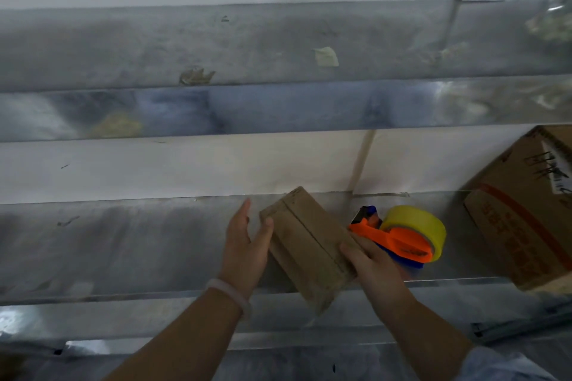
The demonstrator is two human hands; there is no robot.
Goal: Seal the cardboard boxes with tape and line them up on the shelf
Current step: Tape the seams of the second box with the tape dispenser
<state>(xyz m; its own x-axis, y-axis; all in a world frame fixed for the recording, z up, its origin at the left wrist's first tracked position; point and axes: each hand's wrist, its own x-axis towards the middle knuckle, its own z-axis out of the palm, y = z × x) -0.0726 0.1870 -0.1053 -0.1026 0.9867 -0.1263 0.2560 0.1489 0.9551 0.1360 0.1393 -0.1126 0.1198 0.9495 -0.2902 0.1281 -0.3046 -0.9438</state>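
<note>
Low in the middle of the frame, one small cardboard box lies askew on the metal shelf, its near end jutting over the front edge. My right hand clamps its right edge, thumb on top. My left hand is spread, fingers straight, thumb touching the box's left corner. Just right of it lies one tape dispenser, orange and blue, carrying one yellow roll. At the right edge sits a second, larger cardboard box, tilted.
</note>
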